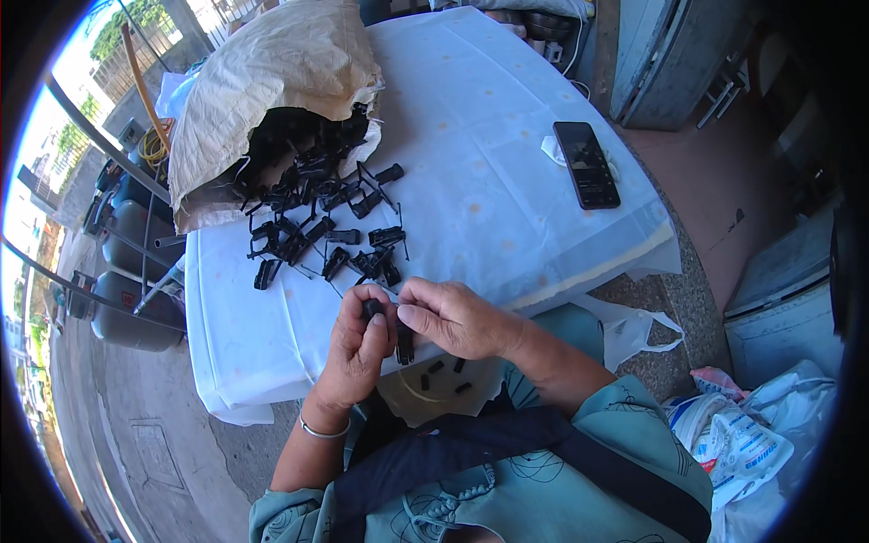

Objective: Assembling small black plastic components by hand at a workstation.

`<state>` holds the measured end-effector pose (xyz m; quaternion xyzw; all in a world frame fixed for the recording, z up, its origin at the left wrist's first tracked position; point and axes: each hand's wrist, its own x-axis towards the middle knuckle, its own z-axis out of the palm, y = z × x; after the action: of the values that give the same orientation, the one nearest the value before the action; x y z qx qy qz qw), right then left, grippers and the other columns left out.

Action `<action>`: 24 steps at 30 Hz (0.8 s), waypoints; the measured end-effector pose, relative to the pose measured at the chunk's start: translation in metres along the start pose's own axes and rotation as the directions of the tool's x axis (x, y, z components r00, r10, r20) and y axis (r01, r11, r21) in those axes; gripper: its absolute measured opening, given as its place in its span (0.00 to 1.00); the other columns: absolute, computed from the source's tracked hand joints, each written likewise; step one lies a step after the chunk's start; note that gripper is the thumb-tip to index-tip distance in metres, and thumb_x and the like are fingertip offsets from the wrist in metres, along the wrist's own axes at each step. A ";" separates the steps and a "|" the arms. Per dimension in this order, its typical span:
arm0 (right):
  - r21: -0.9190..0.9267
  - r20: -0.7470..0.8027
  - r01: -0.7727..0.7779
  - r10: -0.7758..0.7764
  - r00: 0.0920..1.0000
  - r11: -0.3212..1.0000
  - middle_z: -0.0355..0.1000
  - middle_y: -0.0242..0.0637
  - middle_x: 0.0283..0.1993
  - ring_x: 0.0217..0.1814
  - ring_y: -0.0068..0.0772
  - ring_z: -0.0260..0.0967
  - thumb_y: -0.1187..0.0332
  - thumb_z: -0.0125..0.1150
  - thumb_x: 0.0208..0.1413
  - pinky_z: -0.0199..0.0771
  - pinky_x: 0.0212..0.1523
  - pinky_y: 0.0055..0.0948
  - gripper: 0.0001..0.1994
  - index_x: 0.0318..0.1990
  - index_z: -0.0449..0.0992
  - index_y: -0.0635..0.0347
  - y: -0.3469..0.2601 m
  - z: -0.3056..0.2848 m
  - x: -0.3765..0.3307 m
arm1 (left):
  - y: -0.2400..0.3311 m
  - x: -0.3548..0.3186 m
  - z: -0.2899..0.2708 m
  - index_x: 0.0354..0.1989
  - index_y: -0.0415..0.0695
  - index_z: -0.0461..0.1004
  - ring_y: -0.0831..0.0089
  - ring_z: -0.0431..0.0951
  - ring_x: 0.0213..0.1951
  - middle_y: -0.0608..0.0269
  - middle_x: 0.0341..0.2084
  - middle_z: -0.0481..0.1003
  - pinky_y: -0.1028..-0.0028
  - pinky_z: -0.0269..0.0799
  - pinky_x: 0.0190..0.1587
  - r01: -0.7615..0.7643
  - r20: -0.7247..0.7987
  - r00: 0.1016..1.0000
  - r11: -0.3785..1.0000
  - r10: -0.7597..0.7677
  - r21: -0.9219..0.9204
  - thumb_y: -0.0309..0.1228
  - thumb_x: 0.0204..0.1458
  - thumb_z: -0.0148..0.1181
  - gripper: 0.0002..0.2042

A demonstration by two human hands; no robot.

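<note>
Over the near edge of the bench (489, 136), a black piece (372, 309) is pinched in the curled left hand (358, 339) — another black part (405, 346) is seen beneath the nearly closed right hand (462, 321), whose hold cannot be told; similar parts (387, 237) are heaped by a pale sack (272, 68)

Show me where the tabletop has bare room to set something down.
Free: the white tablecloth between the black parts and the phone; also its near-left corner, bordered by those parts and the left hand. Crowded: the mouth of the sack, where parts lie heaped.
</note>
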<state>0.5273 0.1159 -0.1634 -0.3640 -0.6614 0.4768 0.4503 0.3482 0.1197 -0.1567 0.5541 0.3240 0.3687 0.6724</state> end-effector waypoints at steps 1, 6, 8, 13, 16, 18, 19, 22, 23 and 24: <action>-0.049 0.014 0.009 -0.009 1.000 0.999 0.64 0.40 0.19 0.20 0.29 0.59 0.66 0.51 0.58 0.63 0.24 0.28 0.11 0.28 0.67 0.65 0.000 0.000 0.000 | 0.000 0.001 0.001 0.45 0.42 0.58 0.85 0.59 0.25 0.71 0.25 0.62 0.85 0.57 0.28 0.000 -0.045 0.999 1.000 0.001 0.009 0.23 0.55 0.41 0.10; -0.119 0.077 0.016 -0.007 0.997 0.993 0.64 0.48 0.21 0.20 0.44 0.58 0.66 0.48 0.59 0.64 0.26 0.33 0.11 0.29 0.67 0.65 0.000 -0.002 0.002 | -0.003 0.001 0.003 0.44 0.41 0.59 0.84 0.62 0.26 0.69 0.25 0.64 0.83 0.61 0.29 -0.021 -0.030 0.999 0.968 0.029 0.249 0.21 0.54 0.42 0.09; -0.154 0.118 0.000 0.019 0.993 0.988 0.65 0.48 0.20 0.21 0.45 0.61 0.66 0.49 0.59 0.64 0.26 0.33 0.11 0.29 0.68 0.65 0.000 -0.004 0.002 | -0.004 0.001 0.005 0.43 0.40 0.59 0.84 0.63 0.26 0.68 0.25 0.65 0.82 0.63 0.29 -0.017 -0.037 0.999 0.961 0.029 0.276 0.20 0.53 0.42 0.09; -0.210 0.118 0.026 -0.001 0.993 0.977 0.64 0.46 0.19 0.20 0.43 0.59 0.66 0.50 0.58 0.63 0.24 0.33 0.10 0.30 0.69 0.64 0.004 0.002 0.000 | -0.010 -0.004 0.006 0.42 0.38 0.59 0.77 0.64 0.23 0.61 0.23 0.65 0.78 0.64 0.27 -0.133 -0.039 0.983 0.838 0.180 0.529 0.19 0.52 0.43 0.09; -0.219 0.038 0.094 -0.088 0.995 0.971 0.64 0.45 0.18 0.19 0.42 0.59 0.67 0.50 0.58 0.62 0.23 0.32 0.09 0.29 0.69 0.64 0.014 0.018 -0.004 | 0.004 -0.007 0.012 0.41 0.38 0.58 0.73 0.64 0.21 0.59 0.21 0.65 0.75 0.64 0.26 -0.186 -0.027 0.966 0.765 0.256 0.617 0.19 0.50 0.44 0.09; -0.213 0.001 0.115 -0.117 0.993 0.970 0.64 0.46 0.19 0.19 0.45 0.60 0.67 0.50 0.58 0.62 0.23 0.33 0.09 0.29 0.69 0.64 0.013 0.020 -0.004 | 0.004 -0.011 0.007 0.42 0.37 0.58 0.69 0.67 0.22 0.56 0.22 0.67 0.74 0.66 0.27 -0.187 -0.001 0.970 0.742 0.245 0.644 0.19 0.50 0.45 0.11; -0.190 0.085 0.055 -0.039 0.996 0.980 0.65 0.47 0.20 0.22 0.49 0.63 0.66 0.51 0.57 0.63 0.24 0.36 0.09 0.29 0.69 0.63 0.009 0.016 -0.003 | 0.004 -0.014 0.004 0.43 0.37 0.58 0.66 0.69 0.22 0.53 0.24 0.69 0.73 0.67 0.27 -0.187 0.024 0.973 0.719 0.231 0.670 0.20 0.50 0.46 0.12; -0.245 0.170 0.029 0.014 0.985 0.969 0.66 0.46 0.20 0.22 0.48 0.65 0.66 0.52 0.56 0.64 0.24 0.35 0.09 0.30 0.69 0.63 0.009 -0.004 0.000 | 0.015 -0.019 0.005 0.47 0.37 0.60 0.58 0.74 0.26 0.47 0.29 0.73 0.70 0.70 0.30 -0.137 0.076 0.989 0.615 0.125 0.776 0.23 0.50 0.50 0.15; -0.315 0.168 0.061 -0.008 0.986 0.947 0.66 0.43 0.19 0.19 0.43 0.63 0.66 0.53 0.56 0.64 0.23 0.31 0.08 0.31 0.69 0.63 0.010 -0.010 0.004 | 0.020 -0.020 0.005 0.47 0.37 0.60 0.58 0.74 0.26 0.47 0.29 0.73 0.70 0.70 0.30 -0.139 0.076 0.989 0.614 0.127 0.777 0.23 0.50 0.50 0.15; -0.459 0.051 0.046 -0.025 0.998 0.887 0.70 0.42 0.22 0.22 0.44 0.66 0.67 0.54 0.54 0.66 0.24 0.32 0.07 0.34 0.70 0.61 0.003 -0.014 0.007 | 0.024 -0.021 0.006 0.47 0.37 0.62 0.56 0.75 0.27 0.46 0.31 0.73 0.68 0.71 0.31 -0.178 0.118 0.983 0.555 0.142 0.813 0.25 0.50 0.52 0.15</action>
<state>0.5388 0.1274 -0.1623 -0.4375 -0.7717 0.3062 0.3453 0.3386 0.1015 -0.1315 0.8363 0.3929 0.2252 0.3090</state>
